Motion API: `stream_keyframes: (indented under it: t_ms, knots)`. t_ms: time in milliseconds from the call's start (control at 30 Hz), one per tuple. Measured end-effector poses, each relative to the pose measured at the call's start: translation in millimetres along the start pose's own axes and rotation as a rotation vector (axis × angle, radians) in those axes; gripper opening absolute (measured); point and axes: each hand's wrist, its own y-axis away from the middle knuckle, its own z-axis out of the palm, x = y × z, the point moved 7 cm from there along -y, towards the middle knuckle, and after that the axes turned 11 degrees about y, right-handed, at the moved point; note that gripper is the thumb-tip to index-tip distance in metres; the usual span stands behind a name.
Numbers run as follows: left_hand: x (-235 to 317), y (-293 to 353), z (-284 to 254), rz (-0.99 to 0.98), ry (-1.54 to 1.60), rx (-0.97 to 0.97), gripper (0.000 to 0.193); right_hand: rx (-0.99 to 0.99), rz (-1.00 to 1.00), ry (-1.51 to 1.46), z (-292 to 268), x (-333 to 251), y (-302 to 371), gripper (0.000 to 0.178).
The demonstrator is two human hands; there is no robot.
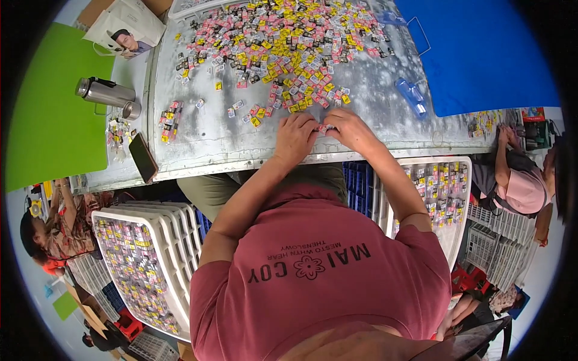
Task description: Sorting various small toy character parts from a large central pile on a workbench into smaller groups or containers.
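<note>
Near the table's front edge, my left hand point(295, 137) and my right hand point(350, 129) meet with their fingertips pinched on a small pink-and-white block-shaped piece point(325, 128). The fingers cover much of it, so its exact kind is hard to make out. Just beyond my hands spreads a large heap of similar small pieces point(283, 54) in pink, yellow, black and white. Several pieces stand in neat rows point(171, 121) to the left on the grey metal table point(208, 135). A few loose ones lie between those rows and my left hand.
A phone point(143, 157), a steel flask point(107, 91) and a white bag point(126, 27) are at left. Clear plastic objects point(411, 96) lie near the blue panel point(487, 54). White crates of pieces point(141, 271) point(436, 192) flank me. Other people sit at both sides.
</note>
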Motion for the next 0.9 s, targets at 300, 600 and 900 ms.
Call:
stream_keyframes:
  t_ms: [300, 600, 900]
  knots:
    - [3.7, -1.4, -0.1, -0.001, -0.089, -0.021, 0.024, -0.023, 0.114, -0.12, 8.8, 10.9, 6.1, 0.033]
    - [7.8, -0.7, -4.6, 0.031, -0.076, 0.061, 0.016, 0.054, 0.107, -0.116, 7.9, 5.1, 7.6, 0.034]
    - [8.3, 0.0, -6.1, 0.072, -0.081, 0.07, 0.016, 0.068, 0.076, 0.042, 11.9, 3.7, 11.7, 0.033]
